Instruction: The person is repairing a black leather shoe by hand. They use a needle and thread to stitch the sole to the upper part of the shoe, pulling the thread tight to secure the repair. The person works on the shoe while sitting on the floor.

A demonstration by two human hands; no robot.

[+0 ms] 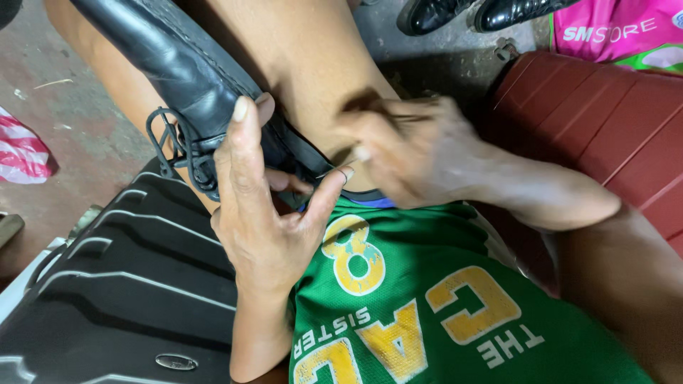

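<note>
Left hand (260,213) grips a black leather shoe (188,78) at its heel end, fingers (240,135) wrapped over the top edge, thumb (329,190) spread out toward the opening, so a closed hold on the shoe. Shoe runs up and away from the left fingers toward the top left, lying across the person's bare thigh (313,64); black laces (178,149) hang loose just left of the fingers. Right hand (416,153) is just right of the left thumb, at the shoe's opening, motion-blurred; fingers look curled in and a thin dark thing seems pinched there, cannot tell what it is or how tight the hold is. Below both hands, green jersey shorts (455,313) with yellow print cover the lap. Left of the left wrist, a black ribbed hard case (121,284). Right of the right forearm, a dark red ribbed seat (612,121). Far above the right fingers, a pair of shiny black shoes (477,13) on the concrete floor (64,107), pink bag (619,28) beside them. Red-and-white striped bag (21,153) at far left edge.
</note>
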